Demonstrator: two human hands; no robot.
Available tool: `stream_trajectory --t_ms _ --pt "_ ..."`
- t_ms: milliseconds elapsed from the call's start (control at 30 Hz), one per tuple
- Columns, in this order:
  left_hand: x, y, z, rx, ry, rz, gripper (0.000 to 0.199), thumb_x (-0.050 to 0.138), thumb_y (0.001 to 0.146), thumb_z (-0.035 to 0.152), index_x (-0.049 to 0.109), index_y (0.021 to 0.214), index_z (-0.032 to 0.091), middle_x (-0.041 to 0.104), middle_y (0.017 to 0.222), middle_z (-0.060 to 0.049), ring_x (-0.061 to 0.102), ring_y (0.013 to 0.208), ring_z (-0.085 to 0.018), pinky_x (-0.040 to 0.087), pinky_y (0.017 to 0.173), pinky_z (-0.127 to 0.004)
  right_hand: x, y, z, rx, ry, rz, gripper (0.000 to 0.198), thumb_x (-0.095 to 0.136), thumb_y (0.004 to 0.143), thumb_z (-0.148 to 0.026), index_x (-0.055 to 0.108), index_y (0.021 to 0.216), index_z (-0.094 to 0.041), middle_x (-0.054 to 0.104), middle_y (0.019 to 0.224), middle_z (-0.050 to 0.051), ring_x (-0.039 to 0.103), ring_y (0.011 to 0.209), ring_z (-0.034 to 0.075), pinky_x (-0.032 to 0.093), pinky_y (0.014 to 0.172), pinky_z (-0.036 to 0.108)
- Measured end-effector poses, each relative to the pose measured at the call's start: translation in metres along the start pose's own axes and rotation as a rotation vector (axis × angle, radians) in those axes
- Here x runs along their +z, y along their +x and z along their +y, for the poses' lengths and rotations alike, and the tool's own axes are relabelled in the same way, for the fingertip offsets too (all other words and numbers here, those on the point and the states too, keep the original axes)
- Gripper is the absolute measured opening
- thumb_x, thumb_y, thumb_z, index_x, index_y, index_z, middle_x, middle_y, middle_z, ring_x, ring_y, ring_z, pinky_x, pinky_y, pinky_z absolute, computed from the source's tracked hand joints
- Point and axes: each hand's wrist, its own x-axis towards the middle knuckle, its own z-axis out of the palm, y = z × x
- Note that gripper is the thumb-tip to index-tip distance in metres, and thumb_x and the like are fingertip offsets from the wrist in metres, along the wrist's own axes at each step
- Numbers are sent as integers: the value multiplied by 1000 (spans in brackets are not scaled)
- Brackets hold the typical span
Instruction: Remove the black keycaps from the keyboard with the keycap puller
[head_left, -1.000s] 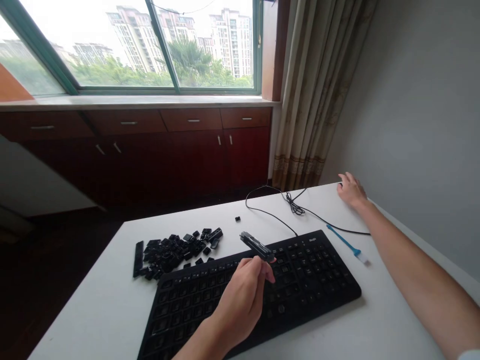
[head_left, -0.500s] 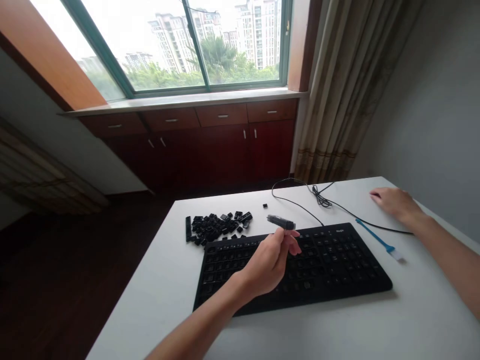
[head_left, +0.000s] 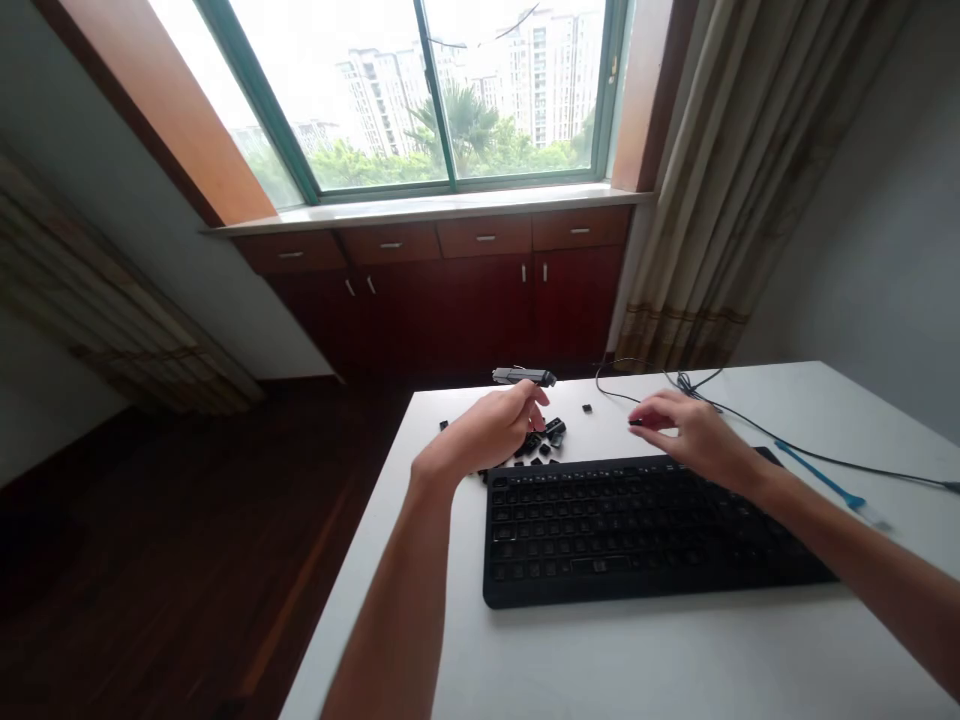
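Note:
My left hand (head_left: 495, 425) is closed round a slim grey-and-black tool (head_left: 523, 377), raised above a heap of loose black keycaps (head_left: 553, 433) and hiding part of it. Between the thumb and fingers of my right hand (head_left: 694, 435) is a small black keycap (head_left: 635, 422), just beyond the far edge of the black keyboard (head_left: 585, 595). My right forearm covers the keyboard's right part. A single loose keycap (head_left: 587, 408) lies on the table between my two hands.
A black cable (head_left: 817, 455) runs across the back and right of the white table (head_left: 637, 660). Near the right side lies a blue brush (head_left: 821, 480) with pale bristles. Beyond the table stand red-brown cabinets (head_left: 465, 320) under a window.
My left hand has gone from over the keyboard to over the keycap heap, still with the tool. My right hand has come in from the table's right side and now pinches a keycap.

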Motion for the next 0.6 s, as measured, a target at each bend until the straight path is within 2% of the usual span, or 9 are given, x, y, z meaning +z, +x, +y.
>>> stream_trajectory --t_ms 133,267,367,433,600 --pt "-10 -11 -14 -63 104 -39 28 43 91 15 64 109 20 73 96 -6 68 87 -24 52 75 -33 55 31 -31 -107 16 -86 13 71 90 -32 76 98 -24 75 96 5 71 83 22 57 78 37" --pt "-23 -22 -19 -152 156 -103 26 48 84 15 66 101 21 73 93 -6 67 81 -23 49 64 -30 93 54 -47 -176 50 -165 10 71 89 -27 76 97 -24 77 92 4 71 80 20 55 75 34" --pt "-31 -30 -20 -181 135 -99 28 47 83 15 65 104 21 73 98 -7 68 83 -22 47 60 -27 110 66 -56 -187 37 -196 10 70 90 -25 75 98 -22 76 92 4 71 81 20 53 76 32" --pt "-34 -33 -20 -175 122 -76 29 47 85 16 64 107 22 73 102 -7 68 87 -22 49 64 -26 118 73 -63 -191 25 -207 9 69 90 -23 74 97 -22 76 93 5 70 81 20 52 76 32" --pt "-39 -41 -18 -171 157 -62 19 46 87 17 63 95 21 72 96 -7 66 83 -22 49 69 -29 138 90 -79 -244 7 -225 9 64 87 -14 70 86 -21 74 87 4 68 77 20 49 73 30"
